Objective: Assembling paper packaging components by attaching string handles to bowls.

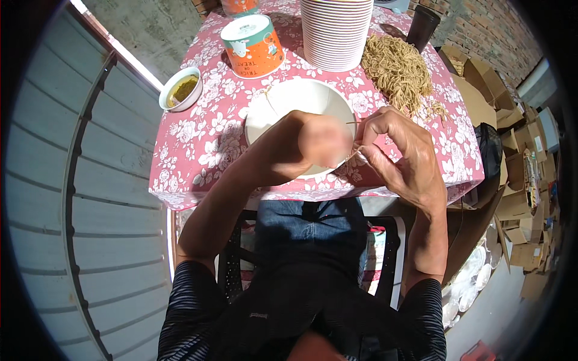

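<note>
Both my hands meet above a white paper tub point(274, 111) near the table's front edge. A thin brown cord point(353, 154) stretches between them. My left hand point(316, 141) is closed around one part of it, though its fingertips are blurred. To its right, my right hand point(400, 156) pinches the cord between thumb and forefinger. Beyond that hand lies a heap of tan cords point(397, 75), some loose strands trailing toward me. The tub's right side is partly hidden behind my hands.
A tall stack of white tubs point(337, 36) stands at the back. Left of it is an upturned orange-and-white tub point(253, 48). A small bowl of yellowish-green liquid point(182, 91) sits at the table's left edge, a black cup point(423, 28) at back right. Cardboard boxes point(518, 204) crowd the right.
</note>
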### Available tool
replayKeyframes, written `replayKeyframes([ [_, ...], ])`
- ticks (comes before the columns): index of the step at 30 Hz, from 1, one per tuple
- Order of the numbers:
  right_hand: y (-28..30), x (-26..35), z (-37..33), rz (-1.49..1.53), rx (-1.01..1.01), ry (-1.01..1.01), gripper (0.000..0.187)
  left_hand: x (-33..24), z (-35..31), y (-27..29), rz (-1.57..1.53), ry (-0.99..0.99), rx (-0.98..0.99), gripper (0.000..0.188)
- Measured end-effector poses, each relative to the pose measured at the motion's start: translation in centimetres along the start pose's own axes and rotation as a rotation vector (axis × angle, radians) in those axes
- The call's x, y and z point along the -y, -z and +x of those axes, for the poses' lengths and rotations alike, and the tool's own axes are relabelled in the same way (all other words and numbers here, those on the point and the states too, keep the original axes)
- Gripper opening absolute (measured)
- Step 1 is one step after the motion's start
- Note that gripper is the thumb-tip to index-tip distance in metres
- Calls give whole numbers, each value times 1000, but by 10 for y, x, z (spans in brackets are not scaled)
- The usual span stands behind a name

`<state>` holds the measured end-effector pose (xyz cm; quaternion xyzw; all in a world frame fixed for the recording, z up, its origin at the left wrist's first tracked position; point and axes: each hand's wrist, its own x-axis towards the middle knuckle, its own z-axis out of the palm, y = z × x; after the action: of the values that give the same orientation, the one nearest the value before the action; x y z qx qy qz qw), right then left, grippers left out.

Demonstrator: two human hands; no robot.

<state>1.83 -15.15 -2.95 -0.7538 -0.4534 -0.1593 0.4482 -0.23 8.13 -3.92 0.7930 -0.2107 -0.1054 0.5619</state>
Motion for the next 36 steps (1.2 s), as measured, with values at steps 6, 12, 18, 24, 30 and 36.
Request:
replayKeyframes([
  [6,-1,-8,4,14,-3,60,17,-9,1,1,22,88,113,16],
  [12,2,-7,-1,22,-12,58,19,-4,3,1,-60,37,-205,18],
  [18,0,-4,3,3,-67,54,20,-13,9,-8,-47,51,23,10],
  [24,8,-9,4,-7,-74,33,16,-19,9,-12,-82,66,22,10],
  [30,5,-4,4,153,-148,-129,10,-19,11,-14,-139,101,142,13],
  [36,5,0,6,193,-145,-282,7,-23,13,-13,-182,135,127,17],
])
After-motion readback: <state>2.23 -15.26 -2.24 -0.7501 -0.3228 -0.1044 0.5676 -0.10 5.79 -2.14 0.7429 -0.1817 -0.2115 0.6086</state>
